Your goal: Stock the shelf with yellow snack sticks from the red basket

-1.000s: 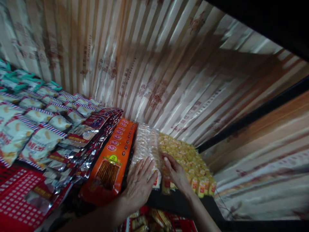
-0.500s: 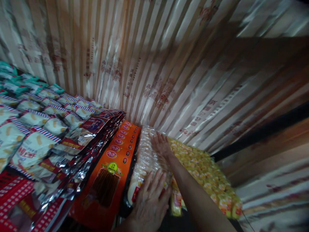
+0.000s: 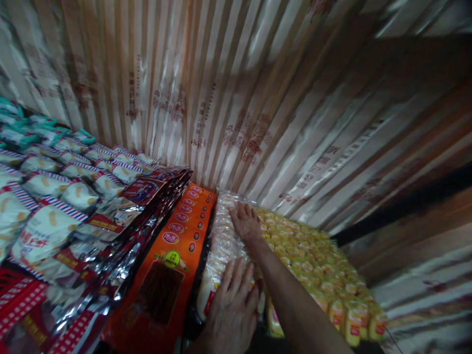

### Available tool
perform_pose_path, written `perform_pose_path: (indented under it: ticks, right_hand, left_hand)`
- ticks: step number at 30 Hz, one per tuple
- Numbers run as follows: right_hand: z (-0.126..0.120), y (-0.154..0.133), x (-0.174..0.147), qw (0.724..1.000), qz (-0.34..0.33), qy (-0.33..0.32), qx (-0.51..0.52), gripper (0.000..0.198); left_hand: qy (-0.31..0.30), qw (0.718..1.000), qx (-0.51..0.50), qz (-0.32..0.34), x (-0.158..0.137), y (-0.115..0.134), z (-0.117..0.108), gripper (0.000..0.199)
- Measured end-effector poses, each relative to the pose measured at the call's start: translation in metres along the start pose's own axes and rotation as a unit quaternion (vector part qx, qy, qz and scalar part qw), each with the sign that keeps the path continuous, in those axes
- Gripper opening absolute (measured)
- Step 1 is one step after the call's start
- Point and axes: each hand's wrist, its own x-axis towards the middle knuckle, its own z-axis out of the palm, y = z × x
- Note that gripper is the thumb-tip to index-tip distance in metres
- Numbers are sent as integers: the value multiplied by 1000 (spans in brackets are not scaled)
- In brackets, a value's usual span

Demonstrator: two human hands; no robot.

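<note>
A row of clear-wrapped white snack packs stands on edge between orange bags and yellow packs. My left hand lies over the near end of this row, palm down with fingers stretched forward. Farther back, my right hand rests on top of the same row, its fingers slightly spread. Both hands press against the plastic wrapping without gripping a pack. The right forearm passes over part of the yellow-wrapped packs and hides some of them.
Orange bags with dark sticks in a window lie left of the white row. Beyond them are dark red foil pouches, white snack bags and green packs. Pleated printed plastic sheeting rises behind; a dark bar slants at right.
The view has shifted slightly, showing more of the yellow packs' near edge. Both hands stay on the white row with little movement.
</note>
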Motion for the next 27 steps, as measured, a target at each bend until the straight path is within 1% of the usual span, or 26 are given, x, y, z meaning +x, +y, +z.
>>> perform_pose_path:
  ticks: [4, 9, 15, 22, 27]
  right_hand:
    - [-2, -3, -1, 998, 49, 14, 42, 66]
    - [-3, -5, -3, 996, 55, 22, 61, 65]
    - [0, -5, -1, 996, 46, 50, 66, 62]
    - [-2, -6, -2, 995, 48, 37, 80, 65]
    - [3, -2, 3, 995, 39, 45, 84, 63]
  left_hand:
    - [-9, 1000, 17, -5, 1, 1, 4, 41]
    - [-6, 1000, 22, -13, 1, 3, 6, 41]
    - [-4, 999, 21, -26, 2, 4, -1, 46]
    - [5, 999, 46, -24, 4, 5, -1, 47]
    - [0, 999, 37, -25, 5, 5, 1, 44]
